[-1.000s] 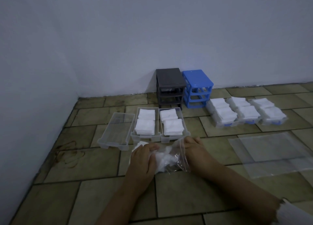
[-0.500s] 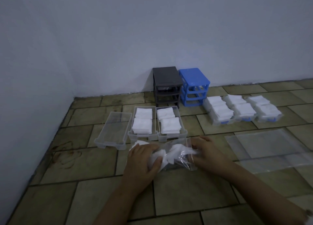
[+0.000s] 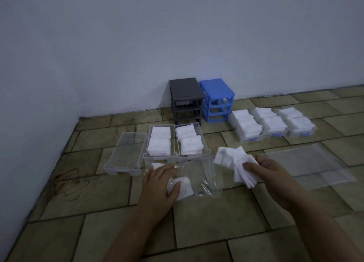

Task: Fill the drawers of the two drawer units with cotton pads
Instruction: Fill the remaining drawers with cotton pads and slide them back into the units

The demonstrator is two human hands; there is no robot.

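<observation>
Five of the six drawers are already sitting full of cotton pads on the floor [image 3: 197, 222]: three with blue fronts [image 3: 273, 123] are lining up beside the blue drawer unit [image 3: 216, 100], and two clear ones [image 3: 173, 143] are lying in front of the dark grey drawer unit [image 3: 186, 100]. One clear empty drawer [image 3: 126, 151] is waiting at the far left, just beside the filled pair, so by my reading that one is the last to fill. Both units are standing against the wall with their slots open, though the grey one's top slot may be holding something I cannot make out; sliding the drawers back in is probably still to come.

The right hand [image 3: 275, 175] is gripping a fanned bunch of cotton pads [image 3: 234, 163], pinching it between thumb and fingers just right of the plastic bag [image 3: 204, 179]. The left hand [image 3: 159, 183] is pressing down on the bag's closed end, fingers curling over the few pads left inside [image 3: 182, 187]. The bunch in the right hand is hovering near the front of the two clear filled drawers, well to the right of the empty drawer, so it is going to need carrying across the left hand to get there. A flat empty bag [image 3: 307, 165] is lying on the floor to the right
</observation>
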